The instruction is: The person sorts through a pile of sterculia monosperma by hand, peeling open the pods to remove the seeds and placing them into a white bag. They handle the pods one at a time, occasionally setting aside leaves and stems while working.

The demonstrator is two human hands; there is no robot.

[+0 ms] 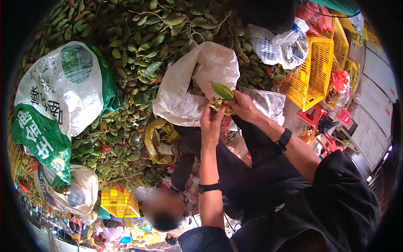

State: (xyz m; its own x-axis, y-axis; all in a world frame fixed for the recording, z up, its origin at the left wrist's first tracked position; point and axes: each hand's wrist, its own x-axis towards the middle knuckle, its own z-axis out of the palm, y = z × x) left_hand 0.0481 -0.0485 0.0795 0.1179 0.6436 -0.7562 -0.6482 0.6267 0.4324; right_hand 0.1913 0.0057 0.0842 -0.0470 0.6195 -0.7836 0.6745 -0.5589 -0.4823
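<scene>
My left hand (211,119) pinches a small green and orange-brown plant piece (221,106), which looks like a split pod or fruit; its exact kind is unclear. My right hand (245,107) meets it from the other side, fingers closed at the same piece. A long green leaf or pod half (223,90) sticks up from between the fingers. Both hands are above my lap, in front of an open white woven sack (176,92) with its rim folded back. The contents of the sack are mostly hidden.
A large heap of green and brownish leafy pods (126,54) spreads beyond the sack. A white-and-green printed sack (63,92) lies on it at left. A yellow crate (310,75) is at right. Another person (163,208) is close at lower left, beside a yellow bag (156,143).
</scene>
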